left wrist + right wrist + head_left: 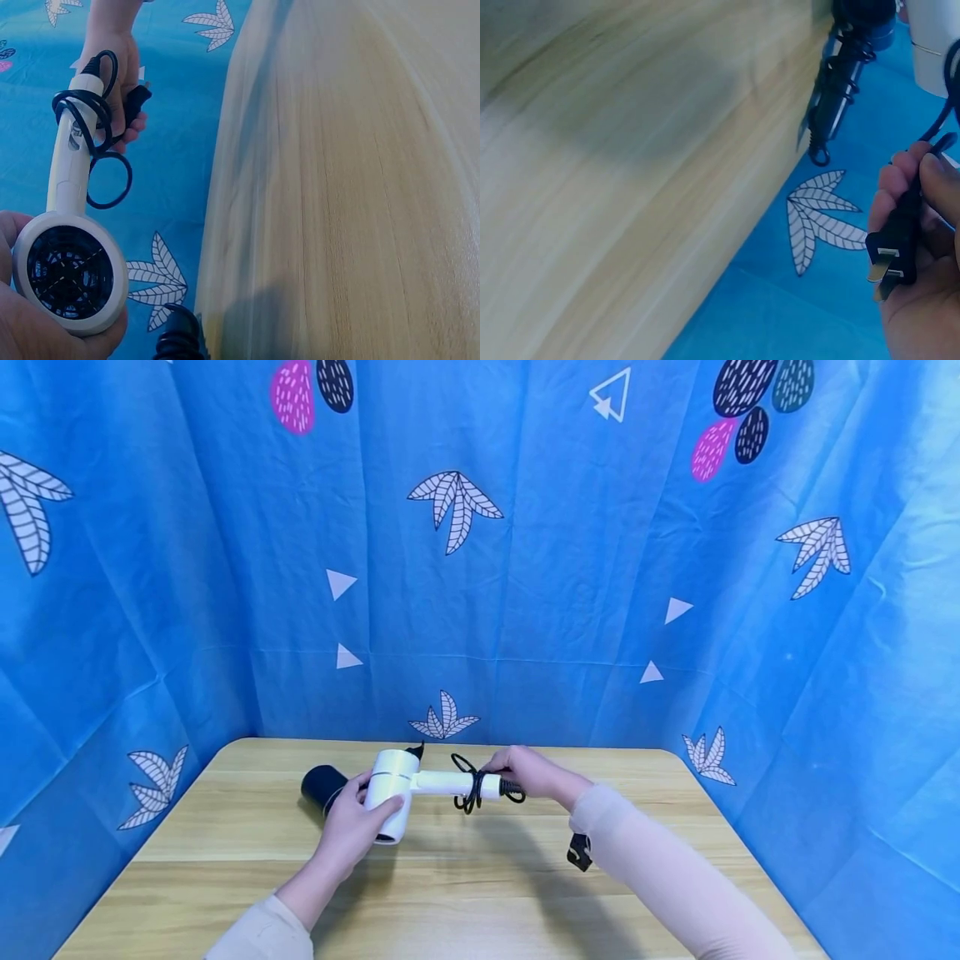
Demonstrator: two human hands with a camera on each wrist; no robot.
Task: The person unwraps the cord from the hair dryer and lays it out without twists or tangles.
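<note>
A white plastic hair dryer point(388, 789) with a round, barrel-shaped head is held above the pale wood-grain table point(247, 893) — the left hand point(348, 822) grips its head between thumb and fingers, and a thin black cord point(477, 787) loops round its handle. At the handle's end of the hair dryer, the right hand point(517, 766) has its fingers and thumb closed round a black two-pronged plug point(894, 251). Left of the hair dryer's head lies a black round-headed appliance point(321, 783) — and behind the hair dryer hangs a blue leaf-patterned cloth point(450, 610).
</note>
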